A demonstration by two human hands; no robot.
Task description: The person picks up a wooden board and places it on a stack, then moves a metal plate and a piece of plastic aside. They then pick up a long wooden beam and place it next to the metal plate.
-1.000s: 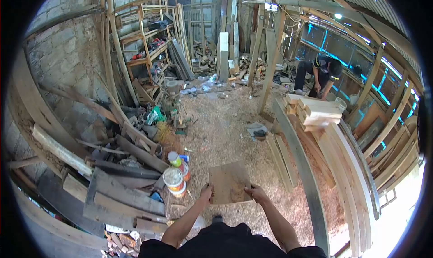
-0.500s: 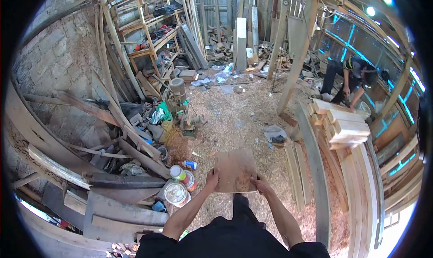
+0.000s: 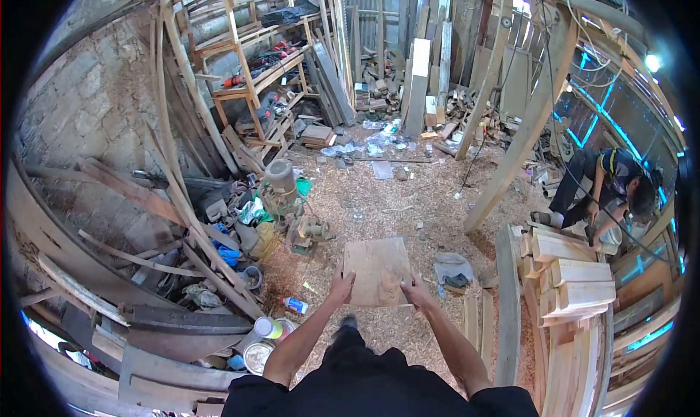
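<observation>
A flat, roughly square wooden board (image 3: 377,271) is held level in front of my body. My left hand (image 3: 341,286) grips its left edge, thumb on top. On the opposite edge my right hand (image 3: 416,291) has the same kind of grip. The fingers beneath the board are hidden. Below it lies a floor strewn with wood shavings (image 3: 372,198), and one dark shoe (image 3: 349,321) shows under my body.
A machine with a motor (image 3: 281,180) stands ahead on the left, near a blue-labelled bottle (image 3: 294,305) and paint cans (image 3: 267,328). To the right are stacked wood blocks (image 3: 583,282), long planks (image 3: 508,308) and a slanting post (image 3: 521,133). A person (image 3: 601,191) bends beside the blocks.
I have stepped forward, so the machine, bottle and cans are nearer. The view has tilted up a little. Both hands keep hold of the board.
</observation>
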